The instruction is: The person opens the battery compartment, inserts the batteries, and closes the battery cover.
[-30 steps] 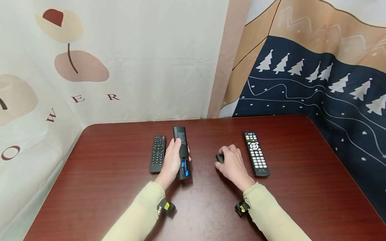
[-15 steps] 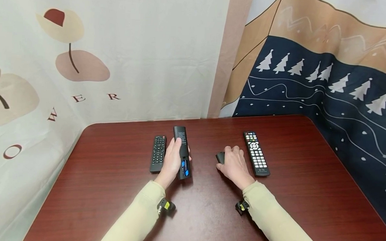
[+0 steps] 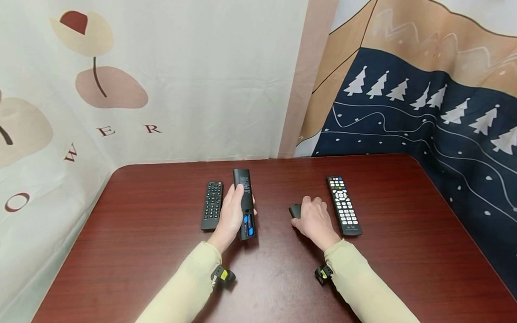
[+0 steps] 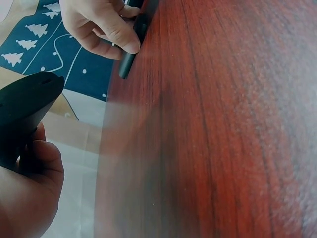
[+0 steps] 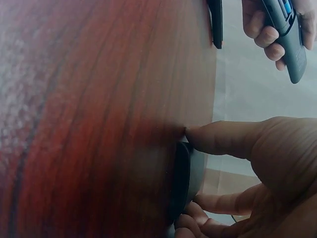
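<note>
My left hand (image 3: pixel 227 217) holds a black remote control (image 3: pixel 243 184) with its back turned up, thumb lying along it. At the near end its battery compartment is uncovered, and blue batteries (image 3: pixel 248 225) sit inside. My right hand (image 3: pixel 316 221) is low over the table, with a small black battery cover (image 3: pixel 295 211) sticking out to its left. In the right wrist view, thumb and fingers pinch the battery cover (image 5: pixel 184 173) at its two ends, close against the tabletop. The hand hides part of the cover in the head view.
A smaller black remote (image 3: pixel 212 205) lies left of my left hand. Another black remote with white buttons (image 3: pixel 344 206) lies just right of my right hand. The dark red wooden table (image 3: pixel 271 285) reaches back to printed curtains (image 3: pixel 218 84).
My right hand has shifted slightly to the right, and more of the battery cover shows beside it. The left hand and its remote control stay nearly still.
</note>
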A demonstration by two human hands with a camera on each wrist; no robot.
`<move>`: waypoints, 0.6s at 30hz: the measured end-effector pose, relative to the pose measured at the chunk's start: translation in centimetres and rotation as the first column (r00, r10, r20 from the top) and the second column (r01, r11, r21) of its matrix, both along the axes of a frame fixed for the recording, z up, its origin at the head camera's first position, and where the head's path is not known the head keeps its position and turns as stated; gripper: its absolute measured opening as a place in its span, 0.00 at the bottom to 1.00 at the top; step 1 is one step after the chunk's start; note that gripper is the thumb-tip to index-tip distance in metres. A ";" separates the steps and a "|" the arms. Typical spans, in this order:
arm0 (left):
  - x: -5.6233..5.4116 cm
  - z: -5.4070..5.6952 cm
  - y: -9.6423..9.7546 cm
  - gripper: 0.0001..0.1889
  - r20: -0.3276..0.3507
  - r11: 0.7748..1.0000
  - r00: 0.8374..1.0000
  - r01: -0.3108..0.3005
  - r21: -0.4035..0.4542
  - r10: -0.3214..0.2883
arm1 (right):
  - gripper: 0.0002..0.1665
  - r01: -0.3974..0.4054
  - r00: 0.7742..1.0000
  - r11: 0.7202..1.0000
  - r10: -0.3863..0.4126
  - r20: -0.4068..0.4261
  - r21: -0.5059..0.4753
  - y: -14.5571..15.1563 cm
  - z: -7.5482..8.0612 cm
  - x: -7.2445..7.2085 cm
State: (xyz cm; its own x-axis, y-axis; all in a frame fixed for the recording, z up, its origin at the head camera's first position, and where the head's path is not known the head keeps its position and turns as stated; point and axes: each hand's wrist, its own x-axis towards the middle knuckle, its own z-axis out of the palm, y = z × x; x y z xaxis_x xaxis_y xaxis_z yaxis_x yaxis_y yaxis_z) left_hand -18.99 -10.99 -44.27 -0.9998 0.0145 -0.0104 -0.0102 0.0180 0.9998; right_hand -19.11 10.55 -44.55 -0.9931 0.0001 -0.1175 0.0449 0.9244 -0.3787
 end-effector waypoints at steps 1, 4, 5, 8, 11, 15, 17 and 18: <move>0.0 0.0 0.0 0.24 -0.001 1.000 1.000 0.001 -0.006 -0.001 | 0.36 0.001 1.000 1.000 -0.001 0.004 0.003 0.0 0.0 0.0; 0.0 0.0 -0.1 0.25 -0.002 1.000 1.000 0.008 -0.020 -0.008 | 0.35 0.007 1.000 1.000 -0.007 0.024 0.012 -0.1 0.1 -0.2; 0.0 0.0 -0.1 0.25 -0.002 1.000 1.000 0.010 -0.023 -0.010 | 0.34 0.008 0.999 1.000 -0.008 0.031 0.014 -0.1 0.1 -0.3; 0.0 0.0 -0.1 0.25 -0.002 1.000 1.000 0.009 -0.022 -0.009 | 0.32 0.006 0.999 1.000 -0.007 0.046 0.018 -0.1 0.2 -0.5; 0.0 0.0 -0.1 0.24 -0.001 1.000 1.000 0.003 -0.023 -0.003 | 0.30 0.000 0.999 1.000 -0.001 0.051 0.019 -0.1 0.2 -0.6; 0.1 0.0 -0.1 0.24 0.008 1.000 1.000 -0.003 -0.025 0.003 | 0.27 -0.009 0.999 1.000 0.008 0.053 0.021 -0.1 0.2 -0.8; 0.1 -0.1 -0.2 0.25 0.010 1.000 1.000 0.001 -0.022 -0.001 | 0.25 -0.012 0.999 1.000 0.011 0.051 0.022 -0.1 0.1 -0.9; 0.1 -0.1 -0.2 0.25 0.010 1.000 1.000 0.002 -0.019 -0.002 | 0.25 -0.014 0.999 1.000 0.013 0.050 0.022 0.0 0.1 -0.9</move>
State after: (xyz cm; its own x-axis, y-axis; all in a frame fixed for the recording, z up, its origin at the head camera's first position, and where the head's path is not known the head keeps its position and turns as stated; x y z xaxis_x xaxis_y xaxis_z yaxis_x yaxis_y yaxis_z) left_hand -18.91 -11.16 -44.40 -0.9997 0.0159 -0.0203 -0.0197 0.0369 0.9991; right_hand -19.98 10.50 -44.45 -0.9860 -0.0096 -0.1667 0.0510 0.9333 -0.3554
